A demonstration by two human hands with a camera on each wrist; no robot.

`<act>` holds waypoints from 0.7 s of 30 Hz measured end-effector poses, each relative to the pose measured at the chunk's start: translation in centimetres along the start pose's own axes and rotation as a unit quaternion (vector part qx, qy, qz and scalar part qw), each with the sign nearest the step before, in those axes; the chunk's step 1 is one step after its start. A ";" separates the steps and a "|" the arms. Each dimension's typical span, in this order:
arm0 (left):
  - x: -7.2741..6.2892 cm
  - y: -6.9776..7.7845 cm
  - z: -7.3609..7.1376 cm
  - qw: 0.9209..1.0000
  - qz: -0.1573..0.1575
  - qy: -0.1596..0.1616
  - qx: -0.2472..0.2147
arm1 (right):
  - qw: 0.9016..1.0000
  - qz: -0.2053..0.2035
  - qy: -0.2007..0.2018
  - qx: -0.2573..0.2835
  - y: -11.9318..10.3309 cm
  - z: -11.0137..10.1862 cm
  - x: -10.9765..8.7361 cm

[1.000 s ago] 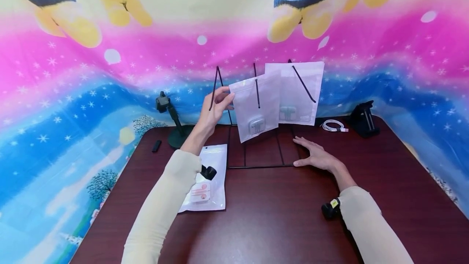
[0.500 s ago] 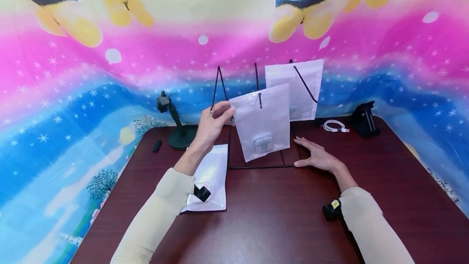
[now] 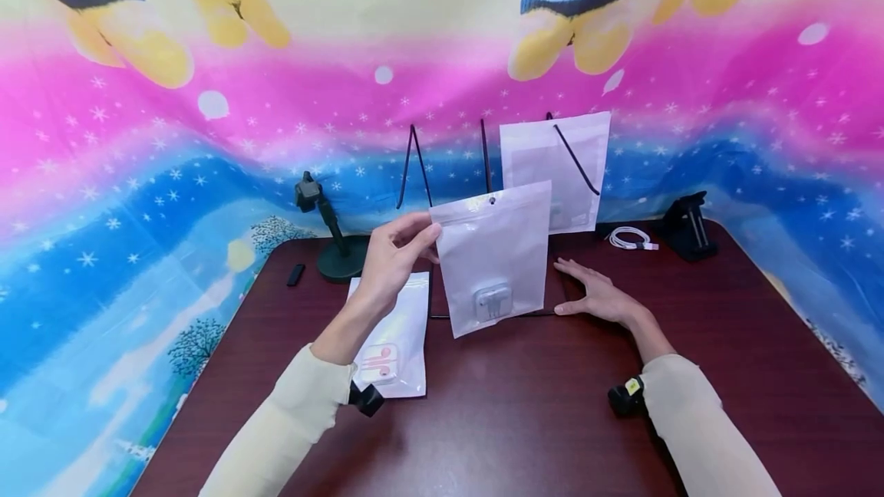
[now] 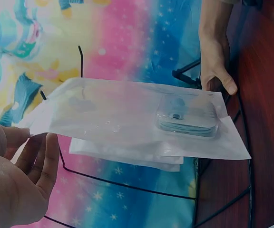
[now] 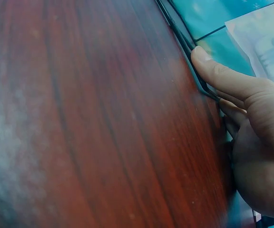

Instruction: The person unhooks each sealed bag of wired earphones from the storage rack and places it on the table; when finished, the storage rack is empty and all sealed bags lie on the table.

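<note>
Left hand: thumb and fingers pinch upper left edge of white bag, held tilted above table, in front of wire rack. Earphone case shows low in bag. Right hand: thumb and fingers spread apart, touching rack base. Second bag hangs on right hook. Third bag lies flat, left of rack.
</note>
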State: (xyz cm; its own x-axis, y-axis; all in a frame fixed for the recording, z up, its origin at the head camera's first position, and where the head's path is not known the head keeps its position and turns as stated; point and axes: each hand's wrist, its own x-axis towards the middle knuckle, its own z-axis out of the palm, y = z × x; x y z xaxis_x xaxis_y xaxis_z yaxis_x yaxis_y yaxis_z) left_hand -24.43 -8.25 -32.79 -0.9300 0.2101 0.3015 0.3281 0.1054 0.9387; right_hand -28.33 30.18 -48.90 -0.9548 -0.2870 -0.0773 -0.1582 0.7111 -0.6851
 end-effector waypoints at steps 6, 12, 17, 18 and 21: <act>-1.2 1.0 -0.8 1.000 0.018 0.001 -0.002 | 1.000 -0.002 0.000 0.003 -0.1 0.0 -0.1; -2.7 1.1 -3.1 0.998 0.044 0.024 -0.026 | 1.000 -0.011 0.002 0.006 -0.3 0.0 -0.3; -4.0 0.3 -6.1 0.995 0.050 0.076 -0.037 | 1.000 -0.011 -0.003 0.017 -0.4 0.1 -0.3; -4.3 0.1 -6.7 0.994 0.048 0.085 -0.041 | 1.000 -0.011 -0.004 0.020 -0.4 0.1 -0.3; -5.1 -0.2 -8.5 0.992 0.046 0.108 -0.051 | 1.000 -0.007 -0.003 0.024 -0.3 0.0 -0.4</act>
State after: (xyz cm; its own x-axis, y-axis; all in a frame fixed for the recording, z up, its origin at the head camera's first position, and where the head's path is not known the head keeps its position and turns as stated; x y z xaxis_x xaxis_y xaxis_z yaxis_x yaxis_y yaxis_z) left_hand -21.15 -17.55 -33.10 -0.9141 -0.0002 0.4055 0.4055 -0.0064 0.9141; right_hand -27.87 30.11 -48.62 -0.9512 -0.3000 -0.0718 -0.1587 0.6756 -0.7200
